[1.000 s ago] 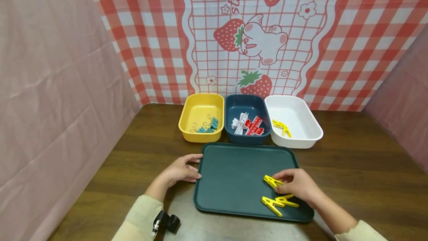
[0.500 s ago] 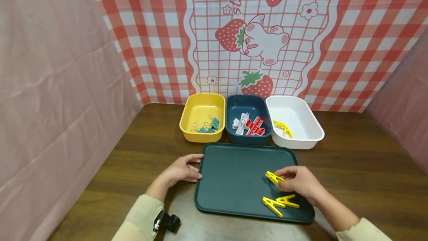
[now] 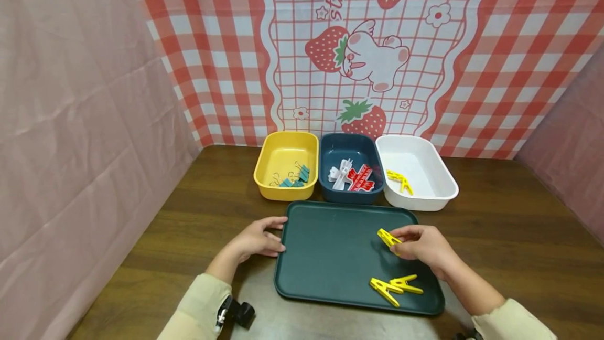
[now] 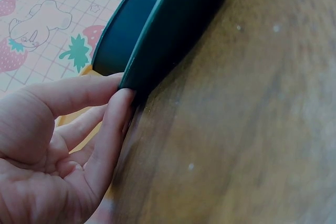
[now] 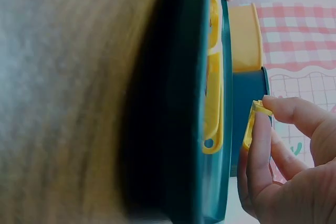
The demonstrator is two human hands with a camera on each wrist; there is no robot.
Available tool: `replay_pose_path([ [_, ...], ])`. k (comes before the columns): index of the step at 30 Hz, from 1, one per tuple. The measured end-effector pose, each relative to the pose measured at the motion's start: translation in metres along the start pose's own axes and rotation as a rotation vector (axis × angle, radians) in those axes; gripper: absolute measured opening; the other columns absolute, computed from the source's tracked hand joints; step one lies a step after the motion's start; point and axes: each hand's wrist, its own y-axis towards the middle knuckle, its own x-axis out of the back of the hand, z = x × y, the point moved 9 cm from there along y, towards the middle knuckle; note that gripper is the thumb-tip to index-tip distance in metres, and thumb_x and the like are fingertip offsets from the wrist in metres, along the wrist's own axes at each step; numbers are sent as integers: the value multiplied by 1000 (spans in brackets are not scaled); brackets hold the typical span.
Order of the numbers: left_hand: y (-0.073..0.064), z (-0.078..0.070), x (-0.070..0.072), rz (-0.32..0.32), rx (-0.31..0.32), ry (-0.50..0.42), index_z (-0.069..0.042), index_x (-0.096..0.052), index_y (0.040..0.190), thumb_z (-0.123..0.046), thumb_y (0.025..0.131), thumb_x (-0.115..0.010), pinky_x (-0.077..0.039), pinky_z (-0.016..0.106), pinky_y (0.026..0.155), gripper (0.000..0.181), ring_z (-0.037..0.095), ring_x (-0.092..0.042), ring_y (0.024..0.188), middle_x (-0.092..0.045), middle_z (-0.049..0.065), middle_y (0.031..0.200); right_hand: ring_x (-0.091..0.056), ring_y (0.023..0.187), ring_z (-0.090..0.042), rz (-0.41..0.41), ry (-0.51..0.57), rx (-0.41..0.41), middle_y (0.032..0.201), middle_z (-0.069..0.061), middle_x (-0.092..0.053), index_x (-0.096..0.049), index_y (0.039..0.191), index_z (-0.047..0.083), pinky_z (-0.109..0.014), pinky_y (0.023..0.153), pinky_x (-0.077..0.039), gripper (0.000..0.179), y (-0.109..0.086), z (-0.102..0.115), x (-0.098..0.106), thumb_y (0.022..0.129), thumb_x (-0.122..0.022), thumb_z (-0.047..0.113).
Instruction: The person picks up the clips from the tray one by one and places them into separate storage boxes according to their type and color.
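My right hand (image 3: 427, 248) pinches a yellow clothespin (image 3: 388, 237) between thumb and fingers, raised above the right side of the dark green tray (image 3: 330, 245). In the right wrist view the same clothespin (image 5: 248, 135) is partly covered by the fingers. Two more yellow clothespins, a left one (image 3: 384, 290) and a right one (image 3: 407, 284), lie touching or overlapping near the tray's lower right corner. At the tray's left edge is my left hand (image 3: 257, 238). The left wrist view shows its thumb and a finger pinching the tray rim (image 4: 137, 72).
Behind the tray stand three bins side by side. The yellow bin (image 3: 285, 193) contains teal binder clips (image 3: 303, 173), the navy bin (image 3: 350, 196) white and red clips (image 3: 360, 178), and the white bin (image 3: 427, 202) yellow clothespins (image 3: 405, 184). A checked cloth (image 3: 226, 56) hangs behind.
My right hand has lifted the yellow clothespin off the tray, away from the other two and slightly toward the bins. The left hand stays at the tray's edge.
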Motion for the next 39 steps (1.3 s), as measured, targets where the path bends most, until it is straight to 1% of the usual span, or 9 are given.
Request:
replay_pose_path([
  [5,0,0,0,3,0,5,0,-42,137,14,78,-64,-57,37,69,65,21,-62,78,-43,21,128,-58,76,-20,-23,-17,-13,92,-13,-61,-63,109,-9,-34,67,-57,41,3,3,4,73,-78,4],
  [9,0,1,0,1,3,4,-1,-42,137,14,78,-64,-57,37,69,65,21,-63,77,-44,21,128,-61,76,-19,-34,-19,10,91,-12,-65,-62,109,-11,-34,68,-57,39,6,8,7,75,-76,4],
  [13,-1,0,1,3,5,4,-1,-42,138,14,79,-64,-57,37,69,65,21,-63,77,-44,21,129,-62,76,-18,-58,-21,33,92,-13,-65,-60,111,-12,-33,68,-57,41,9,15,14,77,-75,6],
  [19,-3,-3,0,3,2,12,-1,-41,138,12,80,-63,-57,37,69,63,21,-62,78,-44,20,130,-63,76,-16,-109,-22,42,95,-14,-63,-56,116,-13,-29,68,-57,45,14,21,27,79,-73,8],
  [26,-3,-3,0,4,5,6,0,-41,137,14,79,-64,-57,37,69,65,20,-62,77,-44,21,128,-63,71,-11,-175,-22,88,93,-13,-63,-54,118,-16,-24,65,-56,49,19,26,43,81,-73,9],
  [29,-2,-3,0,4,2,4,0,-42,137,14,78,-64,-57,37,69,65,20,-62,77,-45,21,128,-63,71,-10,-198,-22,79,95,-14,-62,-53,121,-14,-24,66,-56,51,22,27,48,81,-72,12],
  [34,-2,-3,0,5,4,3,-1,-42,137,13,79,-63,-57,37,69,64,20,-62,77,-45,20,129,-62,71,-10,-244,-41,56,103,-21,-59,-53,122,-14,-22,65,-55,53,26,27,55,81,-73,14],
  [39,-2,-2,0,3,5,2,-1,-42,137,13,79,-64,-57,37,69,64,20,-62,77,-45,20,129,-59,68,-6,-276,-43,71,100,-19,-56,-53,121,-14,-21,65,-55,51,30,31,63,83,-71,14],
])
